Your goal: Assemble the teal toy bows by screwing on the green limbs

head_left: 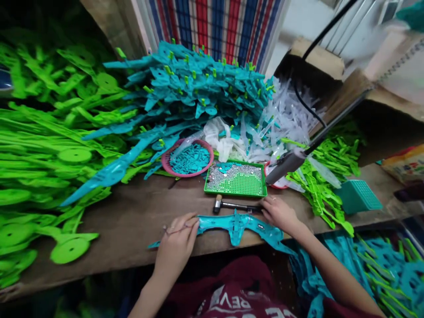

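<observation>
A long blue plastic part (236, 227) lies along the table's front edge, its inner side with ribs facing up. My left hand (179, 232) is closed on its left end, fingers wrapped over it. Just behind the part is a small hammer (236, 206) with its head to the left. My right hand (277, 212) has its fingers closed at the right end of the hammer's handle, above the part's right half. A green tray (241, 179) with small metal pieces stands behind the hammer. Left of the tray, a pink basket (187, 157) holds small blue pieces.
Green plastic parts (53, 145) are piled at the left, blue parts (205, 84) at the back. Clear pieces (288, 110) lie back right. A grey tool on an arm (286, 167) hangs beside the tray. A teal box (359, 197) stands at the right.
</observation>
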### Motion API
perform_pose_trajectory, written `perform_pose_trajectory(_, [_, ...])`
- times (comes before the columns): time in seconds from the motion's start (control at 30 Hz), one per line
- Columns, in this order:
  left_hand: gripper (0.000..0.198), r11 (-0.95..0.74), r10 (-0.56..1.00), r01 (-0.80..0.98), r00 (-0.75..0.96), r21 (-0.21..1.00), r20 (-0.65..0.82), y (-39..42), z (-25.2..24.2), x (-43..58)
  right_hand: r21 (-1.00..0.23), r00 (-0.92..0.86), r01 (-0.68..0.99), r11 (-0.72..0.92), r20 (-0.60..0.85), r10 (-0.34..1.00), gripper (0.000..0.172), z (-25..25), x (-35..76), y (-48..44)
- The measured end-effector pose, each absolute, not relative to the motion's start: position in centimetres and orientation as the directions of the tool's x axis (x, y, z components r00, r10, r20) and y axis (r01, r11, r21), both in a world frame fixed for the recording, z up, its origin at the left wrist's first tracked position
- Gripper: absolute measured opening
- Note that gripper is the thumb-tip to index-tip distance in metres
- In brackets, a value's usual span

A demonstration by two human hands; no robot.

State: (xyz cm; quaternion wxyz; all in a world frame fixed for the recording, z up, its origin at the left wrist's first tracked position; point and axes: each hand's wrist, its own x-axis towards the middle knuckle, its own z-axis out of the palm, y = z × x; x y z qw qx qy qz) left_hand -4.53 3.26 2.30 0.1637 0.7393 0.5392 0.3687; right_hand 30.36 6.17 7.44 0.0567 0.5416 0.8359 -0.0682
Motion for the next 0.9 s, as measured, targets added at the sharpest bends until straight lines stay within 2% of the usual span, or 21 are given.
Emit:
perform_pose_trajectory(0.13, [0.023, -0.460, 0.854, 0.773, 0.251, 0.437, 0.456, 3.9, 0.7, -4.2, -0.036, -0.547, 0.832, 0.554, -0.218, 0.808, 0.022, 7.6, 30.2, 7.0])
perform_pose_trajectory(0.23, [0.020, -0.465, 0.825, 0.798, 0.232, 0.383, 0.516, 3.2, 0.2, -3.9, -0.010, -0.572, 0.809, 0.587, -0.241, 0.784, 0.015, 7.6, 30.4, 7.4])
perform_pose_trajectory(0.33, [0.018, -0.430, 0.817, 0.829, 0.190, 0.358, 0.544, 2.3, 0.2, -3.5, 0.019, -0.532, 0.832, 0.555, -0.255, 0.807, 0.011, 7.8, 30.7, 7.7])
perform_pose_trajectory(0.4, [0.017, -0.416, 0.817, 0.833, 0.166, 0.365, 0.551, 1.8, 0.3, -3.3, 0.031, -0.523, 0.838, 0.545, -0.240, 0.818, 0.017, 8.5, 31.1, 7.8])
perform_pose_trajectory(0.5, [0.017, -0.399, 0.816, 0.834, 0.132, 0.382, 0.563, 1.5, 0.4, -3.1, 0.041, -0.603, 0.790, 0.612, -0.128, 0.787, 0.025, 10.1, 31.0, 8.3])
perform_pose_trajectory(0.63, [0.020, -0.365, 0.831, 0.857, 0.123, 0.364, 0.542, 1.4, 0.6, -2.9, 0.008, -0.729, 0.685, 0.729, 0.039, 0.684, 0.023, 10.5, 26.7, 10.7])
perform_pose_trajectory(0.73, [0.024, -0.343, 0.855, 0.859, 0.118, 0.380, 0.505, 1.7, 1.3, -2.8, -0.033, -0.785, 0.615, 0.788, 0.066, 0.616, 0.024, 9.5, 19.9, 14.2])
perform_pose_trajectory(0.83, [0.029, -0.308, 0.907, 0.812, 0.093, 0.496, 0.411, 2.4, 3.1, -3.0, -0.070, -0.805, 0.589, 0.805, 0.040, 0.592, 0.021, 9.5, 12.9, 17.2])
perform_pose_trajectory(0.9, [0.033, -0.277, 0.946, 0.711, 0.081, 0.647, 0.315, 2.9, 4.7, -3.2, -0.159, -0.783, 0.586, 0.795, 0.143, 0.606, 0.021, 10.2, 10.6, 17.5])
